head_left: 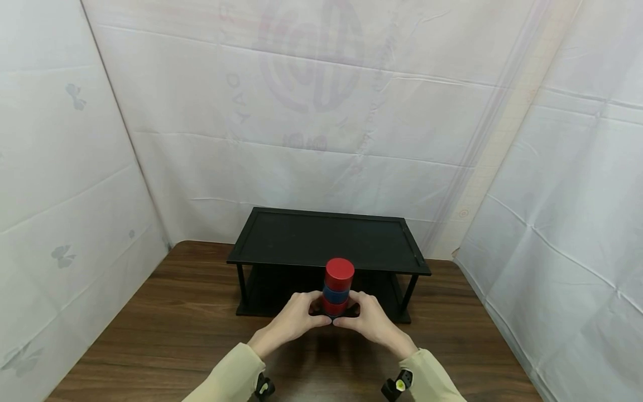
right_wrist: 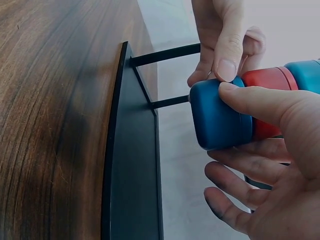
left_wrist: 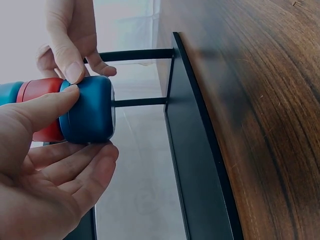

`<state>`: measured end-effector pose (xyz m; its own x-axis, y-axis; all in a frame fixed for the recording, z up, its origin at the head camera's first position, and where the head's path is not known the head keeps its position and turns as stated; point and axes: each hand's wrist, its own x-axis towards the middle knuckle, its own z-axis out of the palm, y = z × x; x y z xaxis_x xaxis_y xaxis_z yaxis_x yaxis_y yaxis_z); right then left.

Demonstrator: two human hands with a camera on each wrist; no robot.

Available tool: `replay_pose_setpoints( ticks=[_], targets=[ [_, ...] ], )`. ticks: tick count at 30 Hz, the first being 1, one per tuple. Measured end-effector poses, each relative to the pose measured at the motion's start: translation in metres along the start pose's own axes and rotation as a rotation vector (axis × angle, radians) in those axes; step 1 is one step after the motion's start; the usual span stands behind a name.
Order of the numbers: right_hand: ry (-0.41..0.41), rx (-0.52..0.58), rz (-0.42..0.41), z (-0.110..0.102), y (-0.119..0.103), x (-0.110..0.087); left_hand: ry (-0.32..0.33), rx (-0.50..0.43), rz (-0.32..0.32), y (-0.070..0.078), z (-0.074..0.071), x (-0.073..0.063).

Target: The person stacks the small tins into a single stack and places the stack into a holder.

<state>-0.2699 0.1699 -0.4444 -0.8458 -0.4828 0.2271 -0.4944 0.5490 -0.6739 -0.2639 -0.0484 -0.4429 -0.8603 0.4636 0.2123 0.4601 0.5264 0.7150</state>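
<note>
A stack of small round red and blue canisters (head_left: 339, 269) is held up in front of the black two-level shelf (head_left: 331, 237). My left hand (head_left: 298, 314) grips its lower part from the left, and my right hand (head_left: 370, 319) grips it from the right. Both thumbs press on the bottom blue canister (left_wrist: 91, 112), with fingers curled along its far side. Directly above that one sits a red canister (right_wrist: 262, 79), then another blue canister (right_wrist: 305, 75). A red one tops the stack in the head view. Fingers partly cover the lower canisters.
The shelf stands on a brown wooden table (head_left: 186, 307), its lower board (left_wrist: 187, 165) close behind the hands and thin posts (head_left: 409, 292) holding the top board. White sheeting (head_left: 301, 111) hangs behind and on both sides.
</note>
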Motion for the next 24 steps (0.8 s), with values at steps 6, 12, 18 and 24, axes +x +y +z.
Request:
replay_pose_setpoints(
  ticks=[6, 12, 18, 24],
  targets=[
    [0.004, 0.007, -0.008, -0.0019, -0.0019, 0.0015, 0.003, 0.006, 0.004, 0.0015, -0.0026, -0.0001],
    [-0.001, 0.010, -0.010, -0.0031, -0.0022, 0.0032, 0.005, 0.011, 0.005, 0.0023, -0.0050, 0.0004],
    [0.002, 0.007, -0.020, -0.0048, -0.0047, 0.0048, 0.004, 0.014, 0.011, 0.0026, -0.0076, 0.0013],
    [-0.006, 0.016, -0.019, -0.0065, -0.0070, 0.0061, 0.003, 0.017, 0.010, 0.0039, -0.0095, 0.0008]
  ],
)
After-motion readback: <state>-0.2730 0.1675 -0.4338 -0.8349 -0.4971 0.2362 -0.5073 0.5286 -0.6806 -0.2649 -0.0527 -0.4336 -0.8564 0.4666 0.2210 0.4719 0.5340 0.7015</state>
